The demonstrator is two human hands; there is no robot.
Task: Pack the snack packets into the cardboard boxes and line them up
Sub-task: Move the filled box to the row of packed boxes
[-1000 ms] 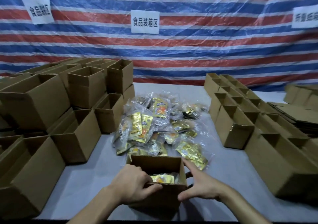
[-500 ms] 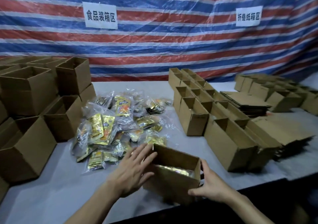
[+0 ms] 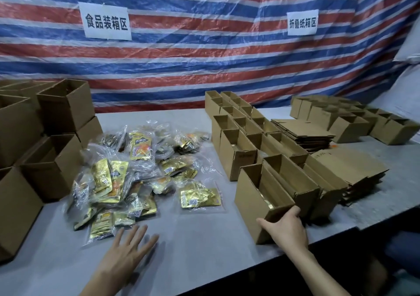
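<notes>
A heap of gold snack packets (image 3: 136,177) in clear wrap lies on the grey table (image 3: 200,245), left of centre. My right hand (image 3: 286,229) grips the near end of an open cardboard box (image 3: 252,202) that holds a gold packet. This box stands at the near end of a row of open boxes (image 3: 238,157) on the right. My left hand (image 3: 127,248) hovers flat with fingers spread over the table, just in front of the heap, holding nothing.
Stacked empty boxes (image 3: 45,150) fill the left side. Flattened cardboard sheets (image 3: 304,134) and more boxes (image 3: 354,118) lie at the right rear. The table's front edge (image 3: 322,236) runs close under my right hand. A striped tarp (image 3: 204,56) hangs behind.
The box has moved right from in front of the heap to the end of the row. My left hand has let go of it and now hovers open.
</notes>
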